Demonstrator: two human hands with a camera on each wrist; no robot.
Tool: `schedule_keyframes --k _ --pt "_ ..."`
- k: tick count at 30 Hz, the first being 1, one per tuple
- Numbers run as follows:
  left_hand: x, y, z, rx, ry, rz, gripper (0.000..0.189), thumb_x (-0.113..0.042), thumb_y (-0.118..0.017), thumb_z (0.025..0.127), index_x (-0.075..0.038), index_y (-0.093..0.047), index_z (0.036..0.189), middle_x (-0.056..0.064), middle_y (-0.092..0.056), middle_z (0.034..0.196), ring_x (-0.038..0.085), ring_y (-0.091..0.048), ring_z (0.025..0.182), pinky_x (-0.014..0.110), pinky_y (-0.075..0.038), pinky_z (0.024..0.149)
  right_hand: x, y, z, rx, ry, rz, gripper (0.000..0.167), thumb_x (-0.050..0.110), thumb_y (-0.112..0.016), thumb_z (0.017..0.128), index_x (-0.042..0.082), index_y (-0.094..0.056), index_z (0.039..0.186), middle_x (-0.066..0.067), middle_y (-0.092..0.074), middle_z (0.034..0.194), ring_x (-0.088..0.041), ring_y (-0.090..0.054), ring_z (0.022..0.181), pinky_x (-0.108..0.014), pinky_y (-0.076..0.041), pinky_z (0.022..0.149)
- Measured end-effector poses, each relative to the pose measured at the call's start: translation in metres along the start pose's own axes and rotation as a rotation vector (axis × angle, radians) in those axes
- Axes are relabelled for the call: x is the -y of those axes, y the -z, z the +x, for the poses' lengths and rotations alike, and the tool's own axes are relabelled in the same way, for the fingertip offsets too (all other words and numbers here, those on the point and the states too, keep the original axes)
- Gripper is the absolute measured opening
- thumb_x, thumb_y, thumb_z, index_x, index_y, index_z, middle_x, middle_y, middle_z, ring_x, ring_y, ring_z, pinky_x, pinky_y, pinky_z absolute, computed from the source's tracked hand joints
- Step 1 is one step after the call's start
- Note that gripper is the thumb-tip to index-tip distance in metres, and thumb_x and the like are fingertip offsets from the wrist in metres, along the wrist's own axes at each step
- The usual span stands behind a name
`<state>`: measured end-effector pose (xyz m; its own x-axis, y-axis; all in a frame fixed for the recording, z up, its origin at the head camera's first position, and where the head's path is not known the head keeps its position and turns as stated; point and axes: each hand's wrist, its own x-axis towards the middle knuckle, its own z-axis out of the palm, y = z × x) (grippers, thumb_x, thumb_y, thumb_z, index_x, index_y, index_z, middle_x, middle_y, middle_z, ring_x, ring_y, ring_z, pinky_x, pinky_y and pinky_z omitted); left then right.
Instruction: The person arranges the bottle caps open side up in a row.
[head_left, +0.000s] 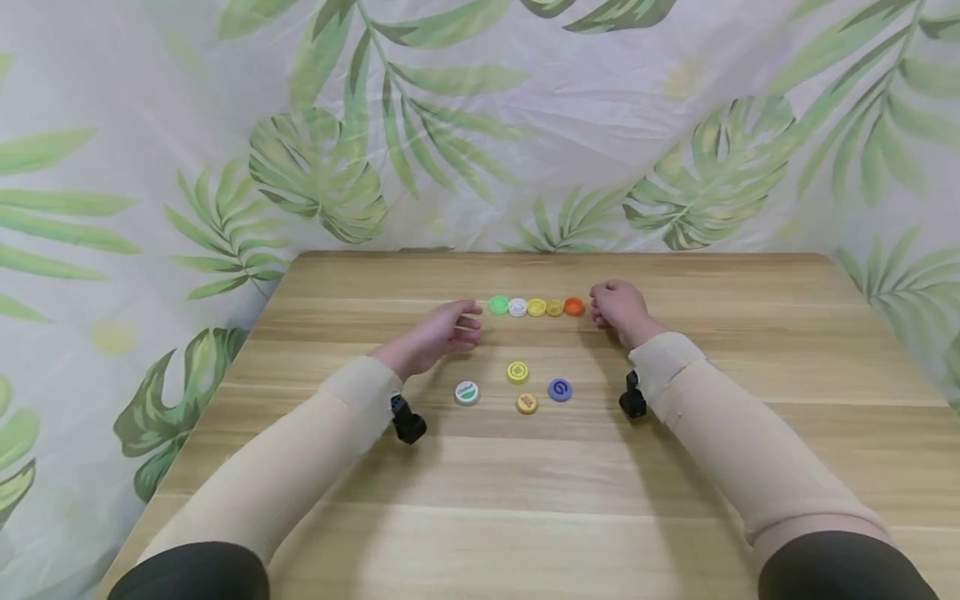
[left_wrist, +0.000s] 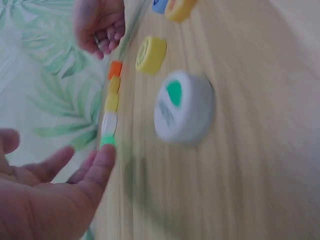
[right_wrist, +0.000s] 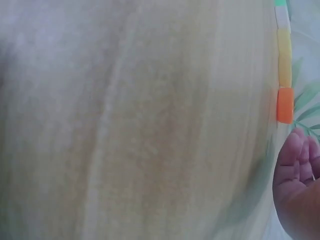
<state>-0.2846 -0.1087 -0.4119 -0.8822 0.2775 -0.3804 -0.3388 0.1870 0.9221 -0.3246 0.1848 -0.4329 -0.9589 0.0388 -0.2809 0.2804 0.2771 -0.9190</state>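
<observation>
A row of bottle caps lies side by side near the table's far edge: green (head_left: pixel 499 305), white (head_left: pixel 517 307), yellow (head_left: pixel 536 307), amber (head_left: pixel 554 308) and orange-red (head_left: pixel 573 307). Just left of the green cap, my left hand (head_left: pixel 438 335) has loosely bent fingers and holds nothing. My right hand (head_left: pixel 621 310) is beside the orange-red cap, its fingers loosely curled with nothing visible in them. Nearer me lie a white cap with a green patch (head_left: pixel 467 392), a yellow cap (head_left: pixel 517 372), a small orange-yellow cap (head_left: pixel 527 403) and a blue cap (head_left: pixel 559 389).
The caps lie on a light wood-grain table (head_left: pixel 510 517). Behind it hangs a pale cloth (head_left: pixel 480 221) with green leaf prints. Small black cameras sit at the left wrist (head_left: pixel 408 422) and the right wrist (head_left: pixel 633 398).
</observation>
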Motion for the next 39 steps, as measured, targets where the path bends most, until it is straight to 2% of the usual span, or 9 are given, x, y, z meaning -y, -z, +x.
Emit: schedule_keyframes --k 4,7,10,14,18,22,28,33,39 --pt "0.011 0.024 -0.026 0.035 0.028 0.153 0.051 -0.026 -0.035 0.111 0.012 -0.043 0.144 0.027 -0.048 0.137 0.031 -0.062 0.107 0.037 -0.056 0.093 0.007 -0.002 -0.003 0.018 0.029 -0.016 0.031 0.012 -0.042 0.107 -0.010 -0.054 0.125 -0.011 -0.056 0.098 -0.011 -0.054 0.074 -0.019 -0.051 0.065" --pt "0.021 0.036 -0.043 0.034 0.059 0.196 0.048 -0.025 -0.040 0.109 0.011 -0.045 0.139 0.026 -0.049 0.135 0.027 -0.067 0.092 0.035 -0.061 0.078 0.012 -0.007 -0.004 0.064 0.050 -0.038 0.029 0.012 -0.043 0.107 -0.010 -0.056 0.121 -0.010 -0.058 0.095 -0.012 -0.056 0.074 -0.020 -0.054 0.067" --pt "0.029 0.035 -0.056 0.050 0.097 0.096 0.046 -0.024 -0.043 0.108 0.010 -0.045 0.140 0.026 -0.047 0.136 0.029 -0.071 0.090 0.037 -0.062 0.077 0.016 -0.012 -0.004 0.113 0.058 -0.066 0.028 0.011 -0.046 0.107 -0.010 -0.059 0.120 -0.011 -0.060 0.095 -0.012 -0.058 0.074 -0.020 -0.055 0.066" --pt "0.034 0.020 -0.061 0.108 0.119 -0.131 0.048 -0.022 -0.041 0.110 0.008 -0.039 0.147 0.026 -0.044 0.142 0.038 -0.069 0.108 0.040 -0.058 0.094 0.019 -0.017 -0.006 0.198 0.059 -0.111 0.026 0.009 -0.049 0.106 -0.011 -0.061 0.116 -0.012 -0.062 0.097 -0.014 -0.062 0.076 -0.022 -0.057 0.066" --pt "0.031 0.003 -0.054 0.160 0.082 -0.262 0.053 -0.023 -0.033 0.113 0.006 -0.027 0.157 0.030 -0.035 0.153 0.045 -0.051 0.133 0.043 -0.046 0.110 0.020 -0.020 -0.007 0.256 0.057 -0.128 0.024 0.009 -0.050 0.106 -0.011 -0.061 0.113 -0.012 -0.064 0.096 -0.015 -0.064 0.077 -0.023 -0.059 0.070" --pt "0.023 -0.012 -0.037 0.138 0.041 -0.294 0.053 -0.020 -0.030 0.113 0.007 -0.024 0.158 0.032 -0.033 0.155 0.044 -0.040 0.142 0.044 -0.039 0.116 0.019 -0.020 -0.007 0.289 0.048 -0.143 0.024 0.009 -0.050 0.106 -0.011 -0.061 0.115 -0.012 -0.064 0.096 -0.015 -0.064 0.079 -0.024 -0.059 0.074" --pt "0.008 -0.020 -0.009 0.055 0.037 -0.243 0.046 -0.016 -0.032 0.113 0.013 -0.033 0.148 0.031 -0.043 0.146 0.040 -0.048 0.135 0.043 -0.041 0.115 0.013 -0.020 -0.005 0.334 0.039 -0.136 0.024 0.008 -0.050 0.107 -0.012 -0.060 0.116 -0.012 -0.064 0.095 -0.014 -0.064 0.079 -0.025 -0.059 0.075" --pt "0.005 -0.021 0.003 0.004 0.074 -0.192 0.044 -0.016 -0.038 0.111 0.014 -0.037 0.143 0.028 -0.049 0.137 0.037 -0.054 0.125 0.043 -0.044 0.112 0.010 -0.026 -0.007 0.382 0.013 -0.145 0.019 0.007 -0.053 0.105 -0.010 -0.059 0.112 -0.011 -0.064 0.091 -0.014 -0.065 0.076 -0.025 -0.060 0.073" --pt "0.000 -0.037 0.017 0.037 0.088 -0.198 0.044 -0.016 -0.038 0.112 0.012 -0.038 0.146 0.028 -0.050 0.137 0.038 -0.053 0.130 0.042 -0.045 0.112 0.010 -0.027 -0.008 0.445 -0.026 -0.142 0.016 0.003 -0.054 0.103 -0.009 -0.059 0.113 -0.009 -0.063 0.091 -0.014 -0.066 0.078 -0.026 -0.060 0.076"
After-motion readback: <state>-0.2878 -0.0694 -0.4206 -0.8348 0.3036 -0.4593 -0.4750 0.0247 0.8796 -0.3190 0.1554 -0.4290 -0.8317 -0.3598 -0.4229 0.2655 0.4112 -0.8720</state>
